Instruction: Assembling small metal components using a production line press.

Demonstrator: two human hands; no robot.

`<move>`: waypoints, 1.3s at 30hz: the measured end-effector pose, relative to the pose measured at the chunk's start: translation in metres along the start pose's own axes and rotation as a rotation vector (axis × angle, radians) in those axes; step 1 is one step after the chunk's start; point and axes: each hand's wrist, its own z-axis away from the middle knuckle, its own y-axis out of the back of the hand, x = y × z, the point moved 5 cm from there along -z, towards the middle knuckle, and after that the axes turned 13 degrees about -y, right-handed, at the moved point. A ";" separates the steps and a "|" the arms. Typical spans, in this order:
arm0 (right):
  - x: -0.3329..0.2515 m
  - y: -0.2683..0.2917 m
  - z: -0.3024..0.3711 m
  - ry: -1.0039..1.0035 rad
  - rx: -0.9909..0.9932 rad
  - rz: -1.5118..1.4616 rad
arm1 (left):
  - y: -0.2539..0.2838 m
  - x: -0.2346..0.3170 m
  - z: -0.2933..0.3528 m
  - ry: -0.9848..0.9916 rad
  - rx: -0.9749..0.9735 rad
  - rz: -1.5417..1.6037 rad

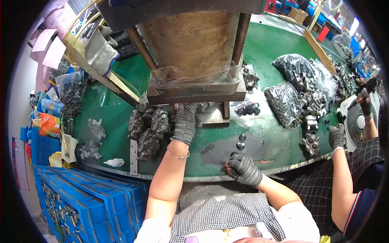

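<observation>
My left hand, in a grey knit glove, reaches in under the press. Its fingertips are hidden there, beside a small metal part by the lower block. My right hand, also gloved, is curled closed above the table's front edge. A black round cap shows right at its fingers; whether anything else is inside the grip is hidden. Just beyond lie two more round caps in a line. Left of my left wrist is a pile of grey metal castings.
More black caps lie on a sheet right of the press. Bagged castings and a row of loose ones stand further right, near a co-worker's gloved hand and a fan. Blue crates are front left; a white bottle lies nearby.
</observation>
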 end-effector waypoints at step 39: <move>-0.007 0.124 -0.057 0.293 -0.370 -0.278 | -0.045 0.026 0.207 0.411 -0.769 0.327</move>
